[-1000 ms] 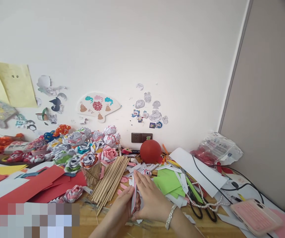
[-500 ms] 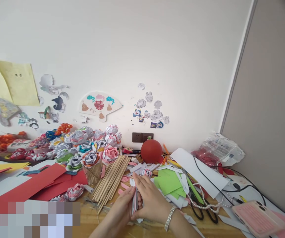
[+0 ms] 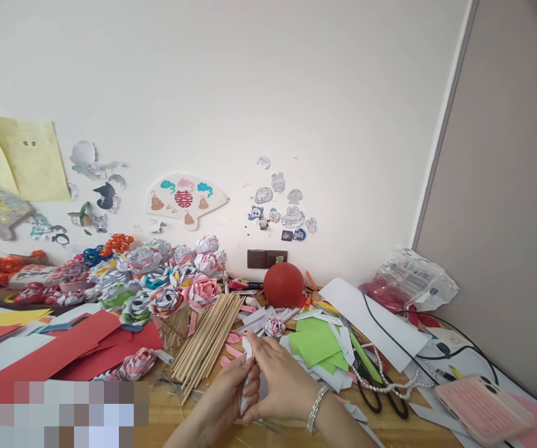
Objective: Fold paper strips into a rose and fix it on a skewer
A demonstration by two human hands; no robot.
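Observation:
Low in the middle of the view, my left hand [image 3: 224,398] and my right hand [image 3: 280,384] meet over the wooden desk [image 3: 193,423]. Both pinch a thin folded strip of white and pink paper [image 3: 247,368] held upright between them. A beaded bracelet [image 3: 315,407] circles my right wrist. Just beyond my fingers lies a small rolled paper rose [image 3: 274,326], and a bundle of bamboo skewers [image 3: 210,339] lies to the left of it.
Paper roses [image 3: 170,280] are heaped at the back left beside red card sheets [image 3: 76,348]. Green paper pieces [image 3: 317,345], black scissors [image 3: 373,386], cables, a red ball [image 3: 284,284], a plastic bag [image 3: 410,280] and a pink phone [image 3: 483,407] crowd the right.
My hands have drawn slightly nearer and lower with the strip, and my right fingers have curled further over its top. The view shifted a little.

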